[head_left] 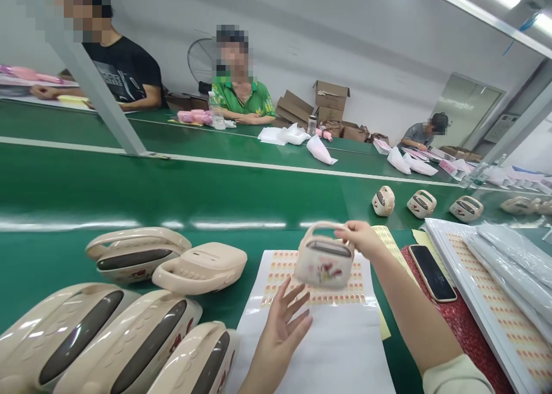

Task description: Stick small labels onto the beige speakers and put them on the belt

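Note:
My right hand (360, 238) grips a cream plastic case with a carrying handle (325, 261) by the handle's right end, holding it upright above a sticker sheet (280, 293). The case has a dark strip near its top and a reddish printed picture on its front; motion blurs it slightly. Just below and left of it, my left hand (287, 331) has its fingers spread, with nothing in them. Whether its fingertips touch the case I cannot tell. Small orange stickers in rows cover the upper part of the sheet, and its lower part is plain white.
Several like cases (142, 342) lie at the left. More stand on the green conveyor belt (259, 192) at the right. A phone (432, 272) and stacked sticker sheets (487, 302) lie right of my arm. Co-workers sit across the belt; a slanted metal post (101, 95) rises at the left.

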### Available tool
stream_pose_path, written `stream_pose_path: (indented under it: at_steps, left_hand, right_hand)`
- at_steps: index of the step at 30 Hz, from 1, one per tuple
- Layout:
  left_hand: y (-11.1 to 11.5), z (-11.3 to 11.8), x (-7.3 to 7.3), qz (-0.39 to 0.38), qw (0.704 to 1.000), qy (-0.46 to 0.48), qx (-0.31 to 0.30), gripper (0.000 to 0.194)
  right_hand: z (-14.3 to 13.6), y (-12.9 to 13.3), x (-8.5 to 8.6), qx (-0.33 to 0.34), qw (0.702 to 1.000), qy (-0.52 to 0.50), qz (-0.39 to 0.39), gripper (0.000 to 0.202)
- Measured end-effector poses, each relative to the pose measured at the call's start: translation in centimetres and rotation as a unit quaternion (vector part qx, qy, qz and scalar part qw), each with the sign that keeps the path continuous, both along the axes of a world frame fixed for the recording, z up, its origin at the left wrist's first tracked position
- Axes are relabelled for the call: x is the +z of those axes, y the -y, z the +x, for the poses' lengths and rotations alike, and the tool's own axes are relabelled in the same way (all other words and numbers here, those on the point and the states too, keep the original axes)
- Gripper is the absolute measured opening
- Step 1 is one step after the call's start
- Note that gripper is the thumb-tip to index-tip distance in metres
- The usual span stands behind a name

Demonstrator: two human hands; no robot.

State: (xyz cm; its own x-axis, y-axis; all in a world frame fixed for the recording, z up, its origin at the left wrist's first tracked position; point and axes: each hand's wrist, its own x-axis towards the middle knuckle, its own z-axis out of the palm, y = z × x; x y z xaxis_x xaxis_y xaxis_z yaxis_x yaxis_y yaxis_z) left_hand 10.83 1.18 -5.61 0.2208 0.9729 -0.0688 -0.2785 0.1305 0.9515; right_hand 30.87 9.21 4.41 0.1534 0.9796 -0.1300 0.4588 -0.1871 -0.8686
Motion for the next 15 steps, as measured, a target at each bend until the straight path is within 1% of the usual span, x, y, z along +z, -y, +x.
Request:
stream_pose_path:
  at_steps: [1,3,5,8,10,11,13,14,15]
  left_hand:
    - [0.1,0.1,-0.2,0.002,1.0,-0.011,0.003,0.066]
    - [0.2,0.2,-0.6,0.024,0.998,-0.049,-0.031,0.056]
    - [0.3,0.2,-1.4,0.058,0.992,-0.091,-0.06,0.043]
    - [0.0,0.3,-2.5,0.097,0.984,-0.142,-0.053,0.031]
    - [-0.3,0.3,-2.7,0.12,0.977,-0.161,-0.072,0.029]
    - [-0.4,0.3,-2.5,0.129,0.974,-0.168,-0.084,0.028]
    - [-0.5,0.1,-1.5,0.138,0.97,-0.175,-0.096,0.027]
    - [-0.4,0.1,-0.9,0.14,0.97,-0.176,-0.094,0.026]
    - [-0.3,0.0,-0.2,0.142,0.97,-0.175,-0.089,0.025]
  right_hand:
    - [0.2,-1.5,0.4,-0.047,0.998,0.044,0.024,0.024]
    - [0.6,-4.7,0.5,-0.12,0.983,0.124,0.057,0.019]
    - [1.1,-7.8,0.3,-0.161,0.971,0.165,0.068,0.011]
    - [2.2,-11.2,-0.2,-0.192,0.96,0.194,0.053,0.006]
    - [2.9,-12.4,-0.1,-0.2,0.957,0.207,0.035,0.006]
    - [3.1,-12.7,0.0,-0.202,0.955,0.214,0.03,0.008]
    - [2.7,-12.7,0.4,-0.214,0.948,0.232,0.031,0.022]
    - [1.9,-12.2,0.6,-0.215,0.945,0.243,0.046,0.032]
    - [0.8,-11.4,0.8,-0.197,0.944,0.255,0.078,0.04]
